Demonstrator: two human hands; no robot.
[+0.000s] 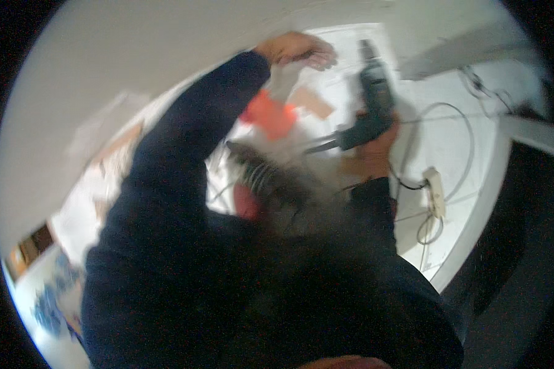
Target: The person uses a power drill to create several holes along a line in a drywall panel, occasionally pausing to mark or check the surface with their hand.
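My right hand (378, 150) is wrapped round the handle of a dark green and black corded power drill (377, 92). The drill's chuck points away from me, toward the far wall. Beyond the orange object, my left hand (298, 50) reaches out empty, its fingers stretched and somewhat blurred, near the far wall. Whether that hand touches the wall I cannot tell. A dark cable (323, 146) runs from the drill's handle end to the left. Dark sleeves cover both arms.
On the white tiled floor lie a bright orange-red item (274, 118), a tan flat piece (314, 102) and a cream power strip (436, 194) with looping cables. A pale ledge (480, 227) borders the right side. A blurred dark, ridged thing (261, 169) sits between my arms.
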